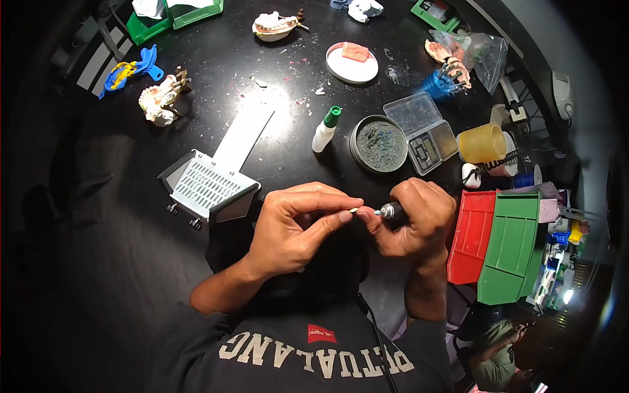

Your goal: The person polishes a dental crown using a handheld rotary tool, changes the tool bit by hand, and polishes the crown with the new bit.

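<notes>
1. The slotted box [206, 187] stands on the worktop [288, 164] near the left forearm; an elbow swinging outward could knock it.
2. The left hand [295, 226] is pinched, thumb against fingers, on a small pale piece [354, 210] held in the air between the hands. The grip covers much of something tiny, so a slack pinch or a sudden tug could send it flying; among the pale scraps [320, 91] it would be hard to find.
3. The white bottle [322, 137] lies beyond the fingers, within easy reach of a careless knuckle that could tip it.
4. The pale blue tip [377, 213] of the dark handpiece [394, 211] points at the piece; whether they touch, or the tip spins, I cannot tell. Pressing too hard could chip the piece, and a skid could nick a left fingertip.
5. The open round tin [355, 154] holds grey, grainy stuff; a piece flung there could sink from sight.
6. The right hand [422, 219] is curled firmly around the handpiece. Poor bracing against the other hand would let tremor reach the tip.
7. The red bin [473, 229] sits just beside that wrist, where a wide backward move could bump it.
</notes>
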### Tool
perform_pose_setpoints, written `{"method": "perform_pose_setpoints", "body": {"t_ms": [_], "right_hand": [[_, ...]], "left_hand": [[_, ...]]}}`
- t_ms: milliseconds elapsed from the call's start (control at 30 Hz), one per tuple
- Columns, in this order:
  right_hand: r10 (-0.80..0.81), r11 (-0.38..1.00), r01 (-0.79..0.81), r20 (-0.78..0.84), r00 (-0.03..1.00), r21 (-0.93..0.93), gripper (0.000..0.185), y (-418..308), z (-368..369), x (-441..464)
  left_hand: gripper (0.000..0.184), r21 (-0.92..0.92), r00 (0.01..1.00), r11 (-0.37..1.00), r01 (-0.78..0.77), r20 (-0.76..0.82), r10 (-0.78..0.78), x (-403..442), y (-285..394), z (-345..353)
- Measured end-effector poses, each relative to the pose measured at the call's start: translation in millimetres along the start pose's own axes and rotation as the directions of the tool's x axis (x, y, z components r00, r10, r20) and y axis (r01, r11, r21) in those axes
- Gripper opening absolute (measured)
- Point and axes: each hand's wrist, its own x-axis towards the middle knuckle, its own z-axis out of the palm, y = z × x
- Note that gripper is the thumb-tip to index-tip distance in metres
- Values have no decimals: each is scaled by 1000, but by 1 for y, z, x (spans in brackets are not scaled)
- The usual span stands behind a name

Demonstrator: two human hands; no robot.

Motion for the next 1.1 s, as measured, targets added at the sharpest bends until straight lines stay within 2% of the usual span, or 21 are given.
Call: {"method": "perform_pose_setpoints", "body": {"t_ms": [267,367,867,1100], "right_hand": [[-3,1000,3,81,997,-4,54,-2,-7,-1],[12,1000,-12,27,1000,3,57,-2,-2,-1],[33,999,-34,43,999,28,56,-3,-3,-2],[31,999,-32,49,998,18,57,-3,-2,-2]], "left_hand": [[22,-104,997,994,-27,-77,19,-3,-7,5],[21,-89,998,996,-19,-56,14,-1,-4,4],[19,-205,994,972,111,12,-111,-1,0,-1],[21,-229,994,967,109,26,-105,-1,-2,-3]]}}
